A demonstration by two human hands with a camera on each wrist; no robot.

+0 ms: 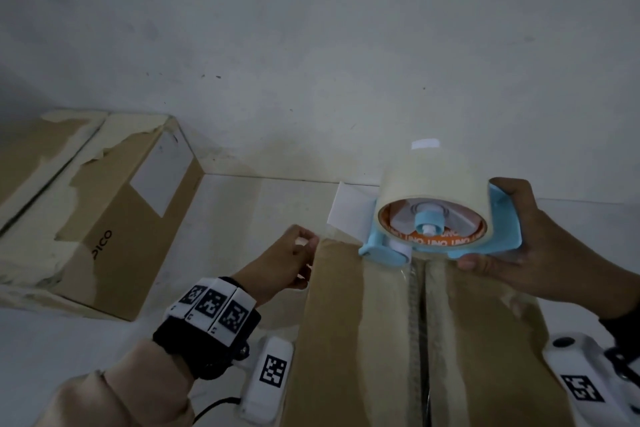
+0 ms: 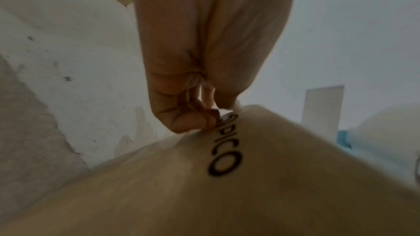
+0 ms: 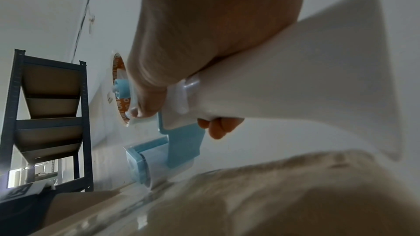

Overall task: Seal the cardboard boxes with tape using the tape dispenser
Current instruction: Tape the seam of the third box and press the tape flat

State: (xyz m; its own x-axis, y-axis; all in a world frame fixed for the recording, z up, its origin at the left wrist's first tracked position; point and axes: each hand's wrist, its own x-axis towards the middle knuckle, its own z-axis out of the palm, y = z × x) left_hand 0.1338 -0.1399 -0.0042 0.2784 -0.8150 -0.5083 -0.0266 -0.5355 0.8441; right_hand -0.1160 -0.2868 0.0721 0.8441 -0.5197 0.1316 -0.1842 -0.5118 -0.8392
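We find the near cardboard box [image 1: 346, 340] lying under both hands, its two top flaps meeting at a centre seam [image 1: 420, 340] that is open on the near stretch. It looks light and fairly stiff, though the flaps would likely give under hard pressure. A second cardboard box [image 1: 114, 225], already patched with pale tape, sits well to the left of our left hand. A dark shelving unit [image 3: 50, 117] stands in the background.

Our right hand [image 1: 540, 246] is closed round the rear of the blue tape dispenser [image 1: 433, 239], thumb below and fingers over the back plate. Its roller end sits at the far end of the seam, ahead of that grip. The tape roll [image 1: 433, 198] is large; we judge the tool light and rigid, best held at the handle.

Our left hand [image 1: 294, 260] pinches the box's far left corner, fingers curled on the edge, which steadies it.
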